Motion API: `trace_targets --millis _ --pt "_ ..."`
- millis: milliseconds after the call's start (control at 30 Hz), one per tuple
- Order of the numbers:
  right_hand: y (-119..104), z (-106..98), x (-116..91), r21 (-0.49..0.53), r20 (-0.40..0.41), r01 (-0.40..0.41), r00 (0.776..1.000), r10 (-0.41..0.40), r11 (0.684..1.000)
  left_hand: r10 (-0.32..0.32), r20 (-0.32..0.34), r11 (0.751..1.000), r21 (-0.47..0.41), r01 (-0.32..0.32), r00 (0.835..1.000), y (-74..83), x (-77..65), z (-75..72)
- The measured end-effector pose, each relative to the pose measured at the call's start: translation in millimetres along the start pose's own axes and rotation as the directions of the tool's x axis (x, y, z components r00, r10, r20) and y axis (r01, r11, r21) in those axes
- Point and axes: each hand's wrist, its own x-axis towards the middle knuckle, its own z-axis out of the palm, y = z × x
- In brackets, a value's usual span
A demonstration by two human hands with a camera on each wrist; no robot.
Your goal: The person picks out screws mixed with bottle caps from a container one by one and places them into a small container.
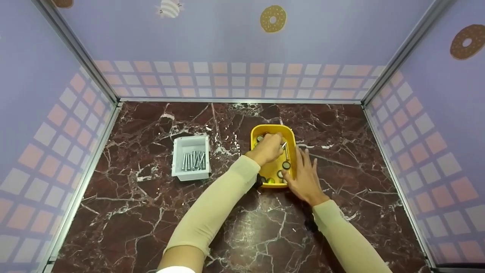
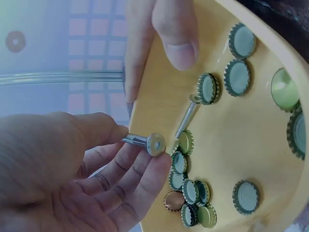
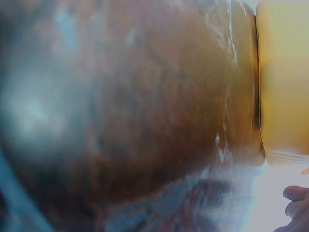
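My left hand [image 1: 267, 148] reaches into a yellow bin [image 1: 272, 168]. In the left wrist view, its thumb and index finger pinch a bolt [image 2: 155, 144] with a round, flat head. Another bolt [image 2: 187, 117] lies on the bin floor, its head against a bottle cap [image 2: 208, 89]. More bottle caps are scattered around it, with a cluster of green, gold and copper ones near the left hand's fingertips. At the bin's right side, my right hand [image 1: 305, 178] holds the wall, thumb over the rim and fingers along the outside.
A white bin [image 1: 191, 141] with several bolts [image 1: 194, 160] stands to the left on the dark marbled tabletop [image 1: 132, 212]. Purple panels with checked borders [image 1: 238, 79] enclose the back and both sides. The right wrist view is mostly blurred tabletop.
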Motion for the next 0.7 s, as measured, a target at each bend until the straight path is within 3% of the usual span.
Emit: trace_targets --millis 133,200,400,533,700 --pt "0 -1 0 0.003 0.001 0.005 1.000 -0.005 1.000 -0.007 -0.035 0.995 -0.103 0.004 0.999 -5.3 -7.2 -2.6" --pt "1 -1 0 0.006 -0.003 0.006 1.000 -0.006 1.000 -0.036 -0.014 0.989 -0.147 0.033 0.999 7.6 -24.2 -21.3" --pt "0 -1 0 0.003 -0.001 0.002 1.000 -0.002 1.000 -0.082 -0.012 0.962 -0.261 0.076 0.997 0.9 -39.6 -27.2" --pt "0 -1 -1 0.007 0.001 0.003 1.000 -0.003 1.000 -0.114 0.022 0.920 -0.376 0.114 0.993 -4.3 -45.1 -30.3" --pt "0 -1 -1 0.009 -0.011 0.010 1.000 -0.010 1.000 -0.117 0.031 0.860 -0.498 0.117 0.993 -10.8 -51.8 -34.3"
